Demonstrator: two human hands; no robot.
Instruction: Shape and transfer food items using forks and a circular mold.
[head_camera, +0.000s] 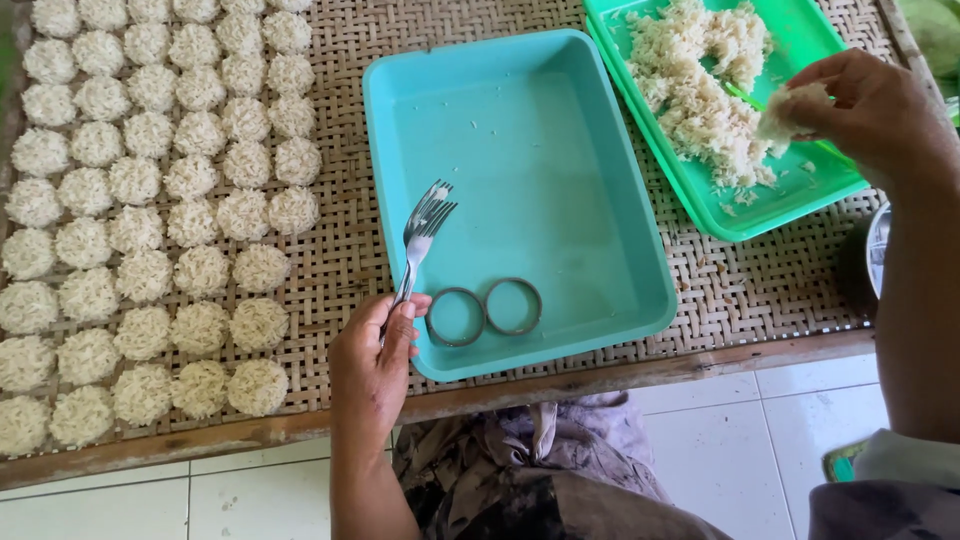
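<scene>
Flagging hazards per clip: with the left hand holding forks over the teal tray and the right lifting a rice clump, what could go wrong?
1. The clump in the right hand looks loose; grains may drop onto the woven mat instead of the green tray.
2. The forks in the left hand could knock the two rings.
3. The teal tray sits near the table edge and might get nudged off.

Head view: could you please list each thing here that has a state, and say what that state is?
Left hand: shut on forks.
Forks: two held together, tines up.
Right hand: shut on noodle clump.
Noodle clump: pinched, lifted.
Blue tray: almost empty.
Rings: two lying flat in it.
Green tray: holding loose noodles.
</scene>
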